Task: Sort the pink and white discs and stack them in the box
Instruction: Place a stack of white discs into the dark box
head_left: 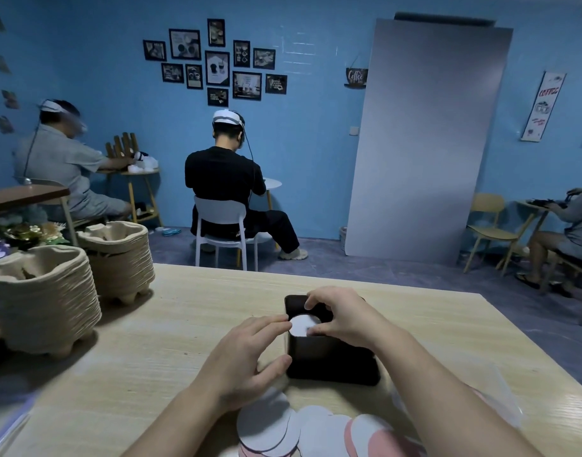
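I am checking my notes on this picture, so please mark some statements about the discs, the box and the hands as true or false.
1. A white disc is at the opening of the box. True.
2. The box is pink. False: it is dark.
3. Loose discs lie on the table, nearer the person than the box. True.
4. Only one hand is at the box. False: the left hand and the right hand are both at it.
5. The tray stacks stand right of the box. False: they stand to its left.
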A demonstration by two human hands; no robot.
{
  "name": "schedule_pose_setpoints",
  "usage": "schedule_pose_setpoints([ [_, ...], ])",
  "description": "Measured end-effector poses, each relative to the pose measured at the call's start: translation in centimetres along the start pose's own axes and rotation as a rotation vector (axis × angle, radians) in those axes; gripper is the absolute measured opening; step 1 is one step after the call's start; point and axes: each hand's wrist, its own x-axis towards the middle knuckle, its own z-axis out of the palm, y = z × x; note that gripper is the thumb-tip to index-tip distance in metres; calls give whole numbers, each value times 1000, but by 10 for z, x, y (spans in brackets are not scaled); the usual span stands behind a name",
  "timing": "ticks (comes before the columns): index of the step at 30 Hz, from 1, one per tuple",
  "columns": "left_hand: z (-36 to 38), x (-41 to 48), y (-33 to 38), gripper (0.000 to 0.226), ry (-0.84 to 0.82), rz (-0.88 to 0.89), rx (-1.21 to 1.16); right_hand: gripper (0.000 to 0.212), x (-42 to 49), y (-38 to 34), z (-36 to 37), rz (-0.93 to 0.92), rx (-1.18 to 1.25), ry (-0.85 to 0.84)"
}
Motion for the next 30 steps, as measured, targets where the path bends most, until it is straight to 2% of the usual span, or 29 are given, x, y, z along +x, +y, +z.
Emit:
schedule_pose_setpoints([
  [9, -1, -1, 6, 52, -7, -18, 29, 11, -18, 1, -1, -61, -18, 190],
  [16, -6, -9, 31, 35, 91, -4, 30, 10, -86, -16, 1, -189, -9, 345],
  [20, -7, -24, 48, 27, 86, 6, 44, 8, -125, -29, 9, -232, -8, 352],
  [30, 9, -76, 83, 19, 2, -15, 16, 7, -193, -32, 40, -112, 16, 231],
])
